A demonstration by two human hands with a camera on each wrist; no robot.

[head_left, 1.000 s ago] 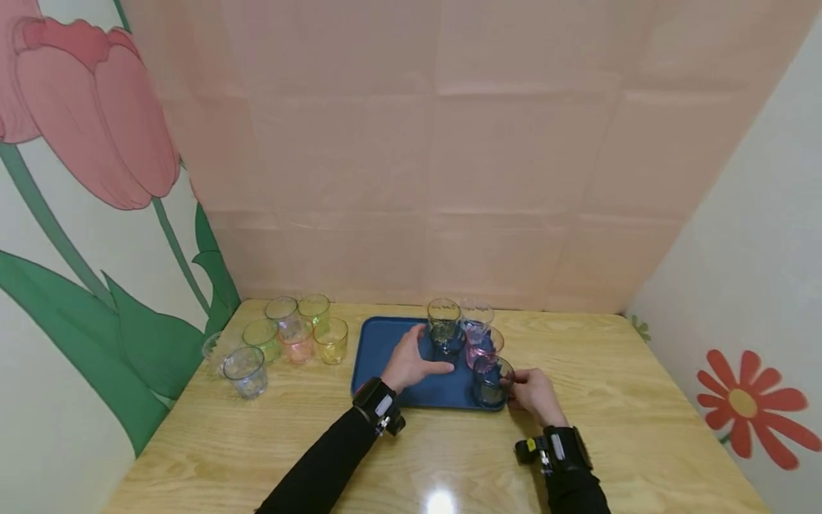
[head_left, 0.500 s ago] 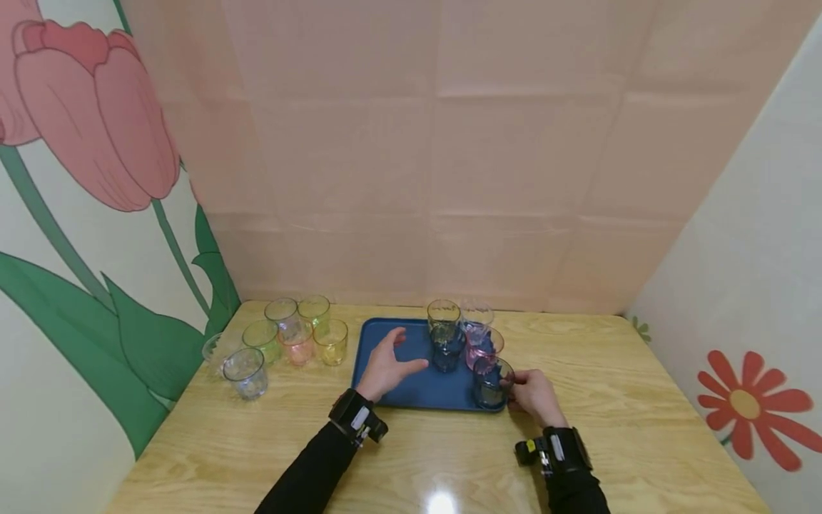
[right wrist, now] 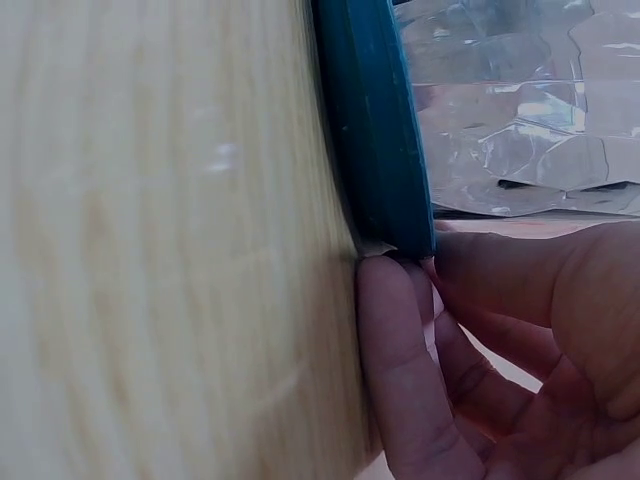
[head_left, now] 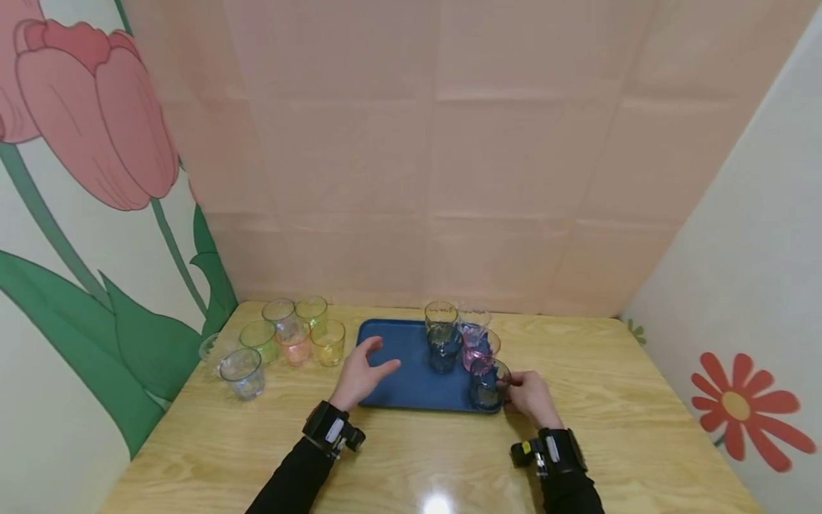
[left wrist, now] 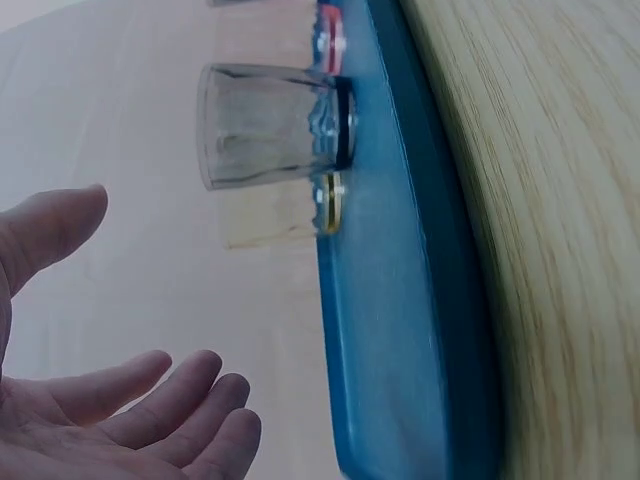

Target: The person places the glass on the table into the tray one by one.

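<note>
My left hand (head_left: 361,375) holds nothing, thumb and fingers spread apart, over the left front of the blue tray (head_left: 398,357). In the left wrist view its fingertips stand clear of a smoky glass tumbler (left wrist: 270,125). My right hand (head_left: 531,396) pinches the tray's right front corner; the right wrist view shows the thumb on the rim (right wrist: 385,150). The smoky tumbler (head_left: 489,385) stands upright at that corner, close to the right fingers. Behind it on the tray are a pink glass (head_left: 480,350), a clear glass (head_left: 474,321) and a yellow-rimmed glass (head_left: 441,318) that looks dark lower down.
Several coloured glasses stand on the wooden table (head_left: 411,457) left of the tray, including a yellow glass (head_left: 329,344), a pink glass (head_left: 295,350) and a pale blue glass (head_left: 242,375). A pinkish cloth (head_left: 417,178) hangs behind the table. Painted walls flank both sides.
My left hand has drawn back leftward from beside the yellow-rimmed glass to the tray's left front. My right hand stays at the tray's corner.
</note>
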